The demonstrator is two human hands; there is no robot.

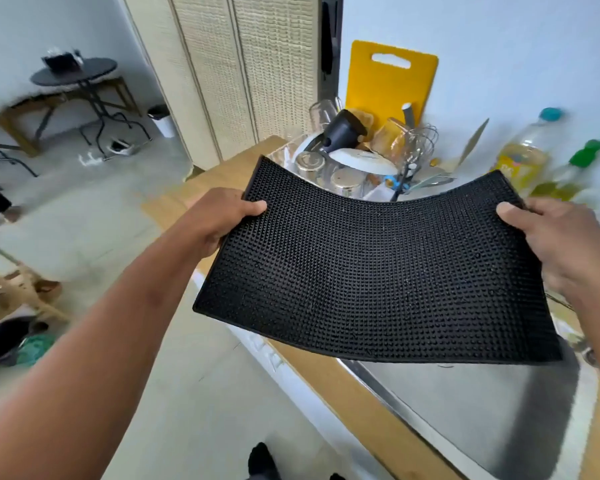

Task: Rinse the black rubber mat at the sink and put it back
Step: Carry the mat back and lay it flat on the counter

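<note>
A black rubber mat (pixel 378 268) with a studded surface hangs in the air over the wooden counter and the near end of the steel sink (pixel 492 417). It sags in the middle between my two hands. My left hand (pixel 219 220) grips its left edge, thumb on top. My right hand (pixel 561 244) grips the right edge the same way. The mat hides the counter spot below it and part of the sink.
A dish rack (pixel 357 161) full of glasses, jars, a plate and a whisk stands behind the mat, with a yellow cutting board (pixel 390 84) against the wall. Oil bottles (pixel 523 157) stand at the right. The wooden counter (pixel 357 393) runs along the sink's front edge.
</note>
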